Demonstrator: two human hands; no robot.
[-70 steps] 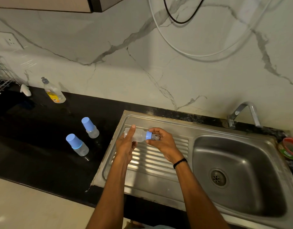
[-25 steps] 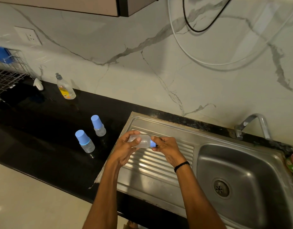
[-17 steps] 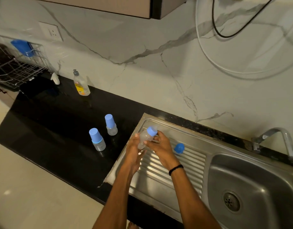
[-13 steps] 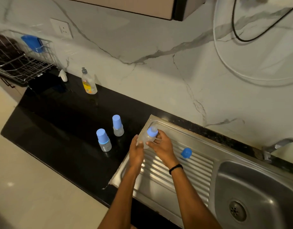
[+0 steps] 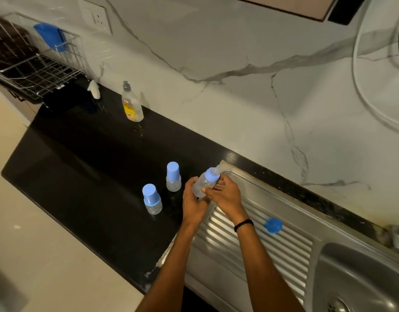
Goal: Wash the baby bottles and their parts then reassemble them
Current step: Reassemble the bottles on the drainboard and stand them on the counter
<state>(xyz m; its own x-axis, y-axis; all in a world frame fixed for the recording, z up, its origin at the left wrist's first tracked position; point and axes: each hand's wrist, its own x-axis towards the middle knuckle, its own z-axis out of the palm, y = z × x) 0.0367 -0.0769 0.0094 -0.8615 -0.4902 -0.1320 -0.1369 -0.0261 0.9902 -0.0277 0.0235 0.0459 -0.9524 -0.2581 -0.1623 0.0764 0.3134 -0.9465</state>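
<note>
A clear baby bottle (image 5: pixel 204 182) with a blue collar and a clear teat is tilted over the left edge of the steel draining board (image 5: pixel 257 239). My left hand (image 5: pixel 192 202) grips its lower body from the left. My right hand (image 5: pixel 226 194) holds it from the right, thumb across the body. A loose blue cap (image 5: pixel 273 225) lies on the draining board to the right. Two capped bottles (image 5: pixel 151 199) (image 5: pixel 173 176) stand upright on the black counter, left of my hands.
A dish soap bottle (image 5: pixel 131 104) stands by the marble wall. A wire dish rack (image 5: pixel 34 64) with a blue cup sits at far left, a small white object (image 5: pixel 94 89) beside it. The sink basin (image 5: pixel 360 280) is at lower right.
The blue cap has come off the bottle and now lies on the draining board. The bottle went from lying sideways to tilted teat-up, and my view swung left.
</note>
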